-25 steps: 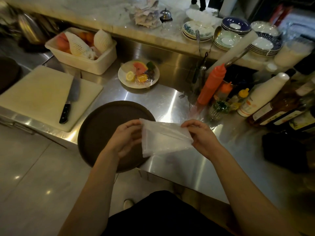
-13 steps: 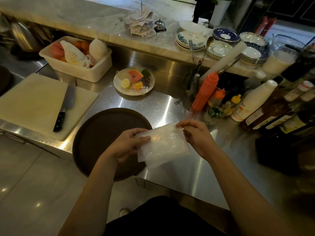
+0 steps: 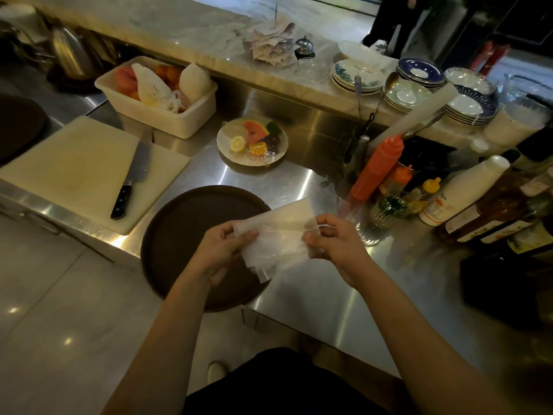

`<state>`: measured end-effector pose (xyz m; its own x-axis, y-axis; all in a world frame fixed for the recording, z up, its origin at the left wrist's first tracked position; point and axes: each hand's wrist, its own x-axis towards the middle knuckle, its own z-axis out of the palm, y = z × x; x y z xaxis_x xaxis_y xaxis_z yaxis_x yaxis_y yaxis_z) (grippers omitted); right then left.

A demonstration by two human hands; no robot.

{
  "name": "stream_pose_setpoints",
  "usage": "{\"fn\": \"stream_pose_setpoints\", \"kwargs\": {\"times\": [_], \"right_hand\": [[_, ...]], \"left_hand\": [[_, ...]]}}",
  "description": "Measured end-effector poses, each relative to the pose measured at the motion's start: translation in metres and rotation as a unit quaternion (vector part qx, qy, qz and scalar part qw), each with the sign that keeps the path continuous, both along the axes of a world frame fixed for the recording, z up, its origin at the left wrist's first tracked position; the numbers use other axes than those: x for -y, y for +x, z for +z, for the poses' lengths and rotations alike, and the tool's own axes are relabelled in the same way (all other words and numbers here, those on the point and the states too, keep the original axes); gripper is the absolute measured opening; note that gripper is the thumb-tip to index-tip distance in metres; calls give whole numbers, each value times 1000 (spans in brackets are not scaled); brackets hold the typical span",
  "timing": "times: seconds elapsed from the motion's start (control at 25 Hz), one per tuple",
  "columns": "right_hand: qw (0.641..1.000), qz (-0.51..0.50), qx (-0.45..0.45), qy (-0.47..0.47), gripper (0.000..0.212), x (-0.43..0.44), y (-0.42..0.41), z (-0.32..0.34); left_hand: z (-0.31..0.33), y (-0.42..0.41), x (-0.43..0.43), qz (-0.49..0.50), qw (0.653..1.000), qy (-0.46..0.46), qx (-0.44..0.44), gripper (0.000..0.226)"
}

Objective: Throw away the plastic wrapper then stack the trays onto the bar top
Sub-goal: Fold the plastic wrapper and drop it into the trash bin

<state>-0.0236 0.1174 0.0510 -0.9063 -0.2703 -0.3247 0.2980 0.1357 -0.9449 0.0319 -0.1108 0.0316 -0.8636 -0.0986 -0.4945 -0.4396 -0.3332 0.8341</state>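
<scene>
Now both hands' fingers, left hand and right hand, pinched on plastic wrapper above tray.

A stainless steel bench runs from nine o'clock toward four o'clock, catching bright glints. Behind it at twelve o'clock lies a raised marble ledge. Pale glossy floor tiles fill seven o'clock.
</scene>
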Motion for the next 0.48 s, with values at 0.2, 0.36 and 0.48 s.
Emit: {"fn": "stream_pose_setpoints", "kwargs": {"times": [0.2,0.36,0.48], "right_hand": [[1000,30,-7,5,16,45,-1,4],[994,105,-17,32,21,97,11,4],[979,200,-13,31,25,135,25,4]], "left_hand": [[-6,35,39,-38,999,12,5,40],[-7,69,77,57,998,-27,-17,34],[-10,99,112,125,991,-48,-14,35]]}}
